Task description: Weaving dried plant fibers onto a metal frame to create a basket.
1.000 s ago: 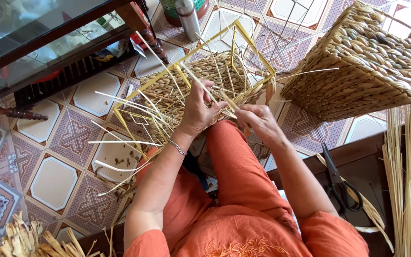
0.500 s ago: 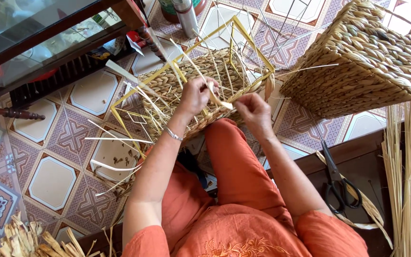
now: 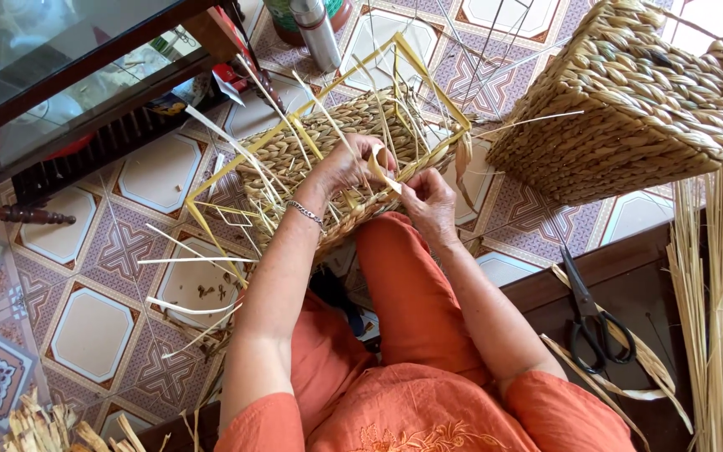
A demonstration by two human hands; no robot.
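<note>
1. The half-woven basket [image 3: 328, 159] rests tipped against the person's knee, its yellow wire frame [image 3: 428, 79] standing bare above the plaited part; everything below is placed from this basket.
2. The left hand [image 3: 346, 166] lies on the basket's near wall, fingers curled and pinching a flat pale strand [image 3: 382, 174] against the weave.
3. The right hand [image 3: 430, 199] sits just beside the basket's near right corner, fingers narrowed on the lower end of the same strand.
4. The strand runs short and slanted between the two hands, its long axis going from the left fingers down and right toward the right fingers; both hands touch it, the left one nearer the weave.
5. Loose pale stakes [image 3: 211, 259] splay out left of the basket over the patterned floor tiles [image 3: 94, 335].
6. A finished woven basket [image 3: 629, 100] lies on its side, right of the unfinished one and apart from it.
7. Black scissors [image 3: 592, 322] lie on a dark board, right of and nearer than the basket, well apart from both hands.
8. A bundle of dried reeds [image 3: 713, 293] stands at the far right.
9. A metal flask [image 3: 315, 33] stands beyond the basket.
</note>
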